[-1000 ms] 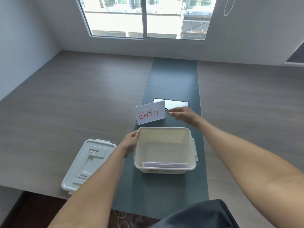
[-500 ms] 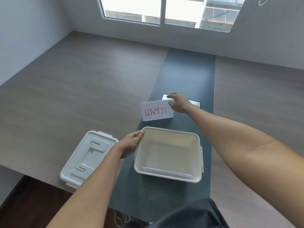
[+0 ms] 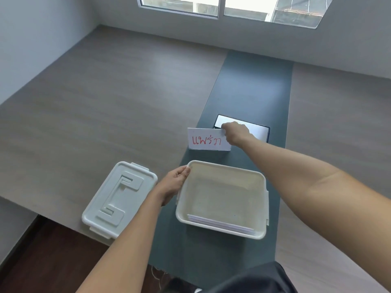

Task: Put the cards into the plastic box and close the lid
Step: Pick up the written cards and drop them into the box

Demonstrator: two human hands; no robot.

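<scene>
A white plastic box point(image 3: 222, 166) stands open on the dark green strip of the table, with a stack of white cards point(image 3: 222, 226) lying against its near wall. My left hand point(image 3: 173, 183) grips the box's left rim. Beyond the box a white card point(image 3: 206, 139) with red handwriting stands upright, and my right hand point(image 3: 237, 133) pinches its top right corner. The box's white lid point(image 3: 120, 198) lies flat on the table to the left of the box.
A dark-framed silver panel point(image 3: 257, 132) is set into the green strip point(image 3: 247, 89) just behind the card. The wood-grain table point(image 3: 105, 102) extends left and right. Its near edge drops to a dark floor point(image 3: 42, 261) at lower left.
My right hand has shifted from the card's right edge to its top right corner. The card has turned square to me and sits lower, behind the box. My left hand stays on the box.
</scene>
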